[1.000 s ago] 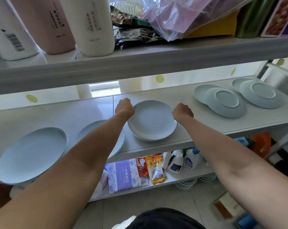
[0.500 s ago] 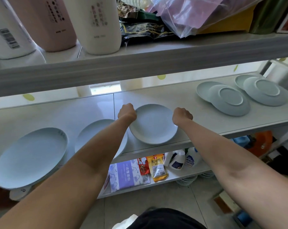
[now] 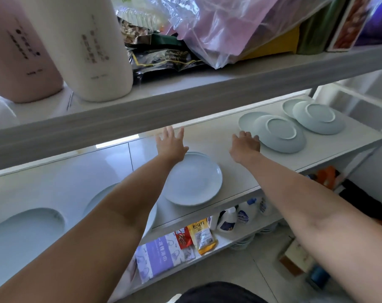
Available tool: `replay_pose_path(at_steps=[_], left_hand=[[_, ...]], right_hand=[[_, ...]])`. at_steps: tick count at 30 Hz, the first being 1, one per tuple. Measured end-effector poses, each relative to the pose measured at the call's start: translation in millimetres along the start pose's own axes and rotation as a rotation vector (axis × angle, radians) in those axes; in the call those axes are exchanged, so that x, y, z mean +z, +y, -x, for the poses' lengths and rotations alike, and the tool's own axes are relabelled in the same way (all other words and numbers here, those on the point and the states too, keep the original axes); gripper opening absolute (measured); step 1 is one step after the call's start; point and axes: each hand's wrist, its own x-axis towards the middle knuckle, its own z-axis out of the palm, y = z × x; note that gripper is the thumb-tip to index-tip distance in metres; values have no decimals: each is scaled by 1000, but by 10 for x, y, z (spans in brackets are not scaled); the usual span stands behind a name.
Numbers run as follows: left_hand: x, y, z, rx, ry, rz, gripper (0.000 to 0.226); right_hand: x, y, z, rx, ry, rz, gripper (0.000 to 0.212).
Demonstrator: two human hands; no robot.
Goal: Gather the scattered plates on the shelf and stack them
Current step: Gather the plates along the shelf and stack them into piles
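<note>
Your left hand (image 3: 171, 143) and right hand (image 3: 246, 144) are spread, empty. Your stack of pale blue round plates (image 3: 193, 182) is small; the upside-down pale blue plates (image 3: 279, 134) on the right wait.

Glossy smooth ceramic plates (image 3: 193, 182) lie on a matt, pale laminate shelf (image 3: 229, 136).

Pale blue stack (image 3: 193, 182) sits face-up at centre; near pair (image 3: 277, 133) and far pair (image 3: 319, 117), overturned and overlapping, at two o'clock; outer plate (image 3: 26, 235) and inner plate (image 3: 98, 200) at eight.
</note>
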Motion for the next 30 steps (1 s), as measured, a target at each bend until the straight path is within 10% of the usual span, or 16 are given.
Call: replay_pose_path(at_steps=[15, 30], left_hand=[[41, 1448, -521, 473, 29, -137, 84], [168, 2777, -1025, 690, 71, -473, 88]], right_hand=[[413, 1262, 11, 312, -61, -52, 69], [650, 2229, -764, 109, -122, -78, 89]])
